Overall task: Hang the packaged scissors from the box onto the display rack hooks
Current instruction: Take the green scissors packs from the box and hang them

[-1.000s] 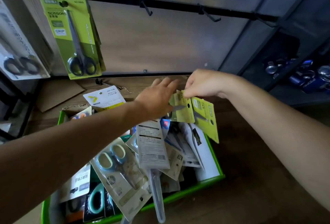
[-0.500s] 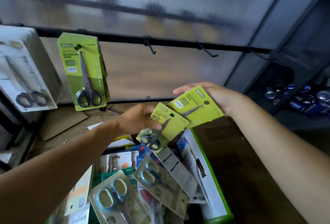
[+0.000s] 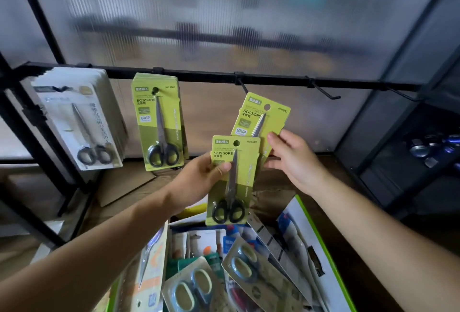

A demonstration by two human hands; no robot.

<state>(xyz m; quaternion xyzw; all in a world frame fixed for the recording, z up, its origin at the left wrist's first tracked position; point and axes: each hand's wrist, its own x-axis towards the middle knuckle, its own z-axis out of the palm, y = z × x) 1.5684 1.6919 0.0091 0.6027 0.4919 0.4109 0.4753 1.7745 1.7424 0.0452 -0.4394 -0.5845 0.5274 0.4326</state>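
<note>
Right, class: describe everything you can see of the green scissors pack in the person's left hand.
The green pack is a card printed SCISSORS and NO.5002, with a round hang hole near its top. Black-handled scissors sit on it, blades up. It is upright; the left hand grips its left edge, thumb on the front.

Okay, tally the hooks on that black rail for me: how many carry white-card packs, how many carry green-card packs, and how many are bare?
Hooks with white-card packs: 1
Hooks with green-card packs: 1
Bare hooks: 3
Total: 5 hooks in view
</note>
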